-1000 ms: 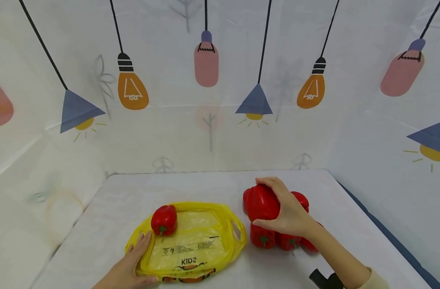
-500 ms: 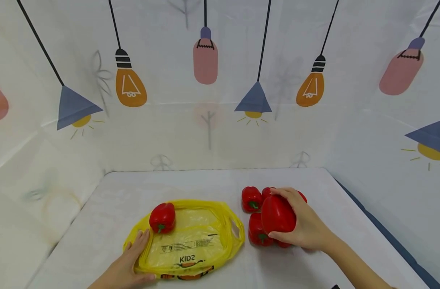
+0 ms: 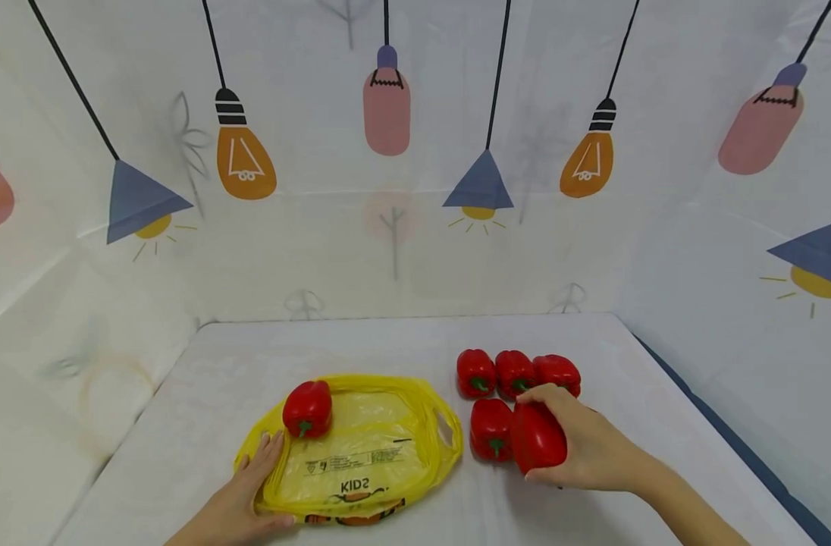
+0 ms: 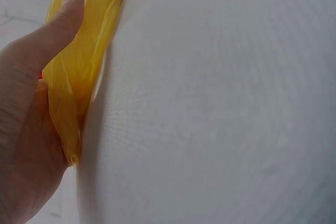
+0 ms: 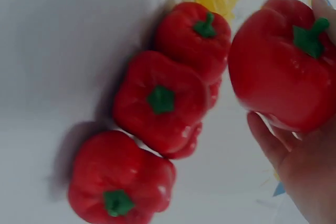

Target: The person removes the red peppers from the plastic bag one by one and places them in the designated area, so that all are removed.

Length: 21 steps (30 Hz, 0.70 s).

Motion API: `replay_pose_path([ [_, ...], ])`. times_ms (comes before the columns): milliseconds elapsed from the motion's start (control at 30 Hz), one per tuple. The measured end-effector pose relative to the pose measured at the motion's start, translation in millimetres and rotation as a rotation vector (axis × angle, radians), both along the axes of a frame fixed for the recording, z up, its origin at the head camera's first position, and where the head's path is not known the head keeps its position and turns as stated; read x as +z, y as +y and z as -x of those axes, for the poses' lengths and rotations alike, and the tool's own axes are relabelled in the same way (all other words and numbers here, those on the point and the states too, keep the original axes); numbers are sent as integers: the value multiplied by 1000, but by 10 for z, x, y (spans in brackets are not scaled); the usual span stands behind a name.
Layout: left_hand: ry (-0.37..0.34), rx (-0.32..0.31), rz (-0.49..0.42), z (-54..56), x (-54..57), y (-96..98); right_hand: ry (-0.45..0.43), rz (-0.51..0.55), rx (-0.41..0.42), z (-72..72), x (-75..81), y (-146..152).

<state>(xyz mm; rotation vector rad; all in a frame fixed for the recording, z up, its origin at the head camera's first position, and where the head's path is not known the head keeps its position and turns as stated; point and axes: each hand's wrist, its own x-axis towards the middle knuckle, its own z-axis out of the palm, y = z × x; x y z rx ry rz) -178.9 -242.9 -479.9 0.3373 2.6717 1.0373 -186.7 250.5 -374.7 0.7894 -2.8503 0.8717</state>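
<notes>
My right hand [image 3: 586,447] grips a red bell pepper [image 3: 540,438] with thumb and fingers spread around it. The same pepper [image 5: 283,66] fills the right side of the right wrist view, its green stem showing. More red bell peppers stand close by: one [image 3: 492,431] just left of the held one, and a row [image 3: 515,374] behind. My left hand [image 3: 245,493] rests with extended fingers on the left edge of a yellow plastic bag [image 3: 361,455]. In the left wrist view the thumb lies along the yellow plastic. Another red bell pepper [image 3: 308,409] sits at the bag's upper left.
A white table [image 3: 252,349] carries everything. Behind it hangs a pale sheet [image 3: 306,250] printed with lamps. The bag's handle hole [image 3: 445,430] faces the peppers on the right.
My right hand has moved right and toward me with the bell pepper, lowering it beside the others. The back row now shows more fully. My left hand has stayed on the bag.
</notes>
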Motion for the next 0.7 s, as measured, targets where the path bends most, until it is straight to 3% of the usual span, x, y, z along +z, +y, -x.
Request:
replay_pose_path([
  [233,75,-14,3,-17,-16,0,-132,-133,80,-85,-195,7],
  [700,71,-19,21,-5,-7,-6,-172,-300,92,-86,-420,-92],
])
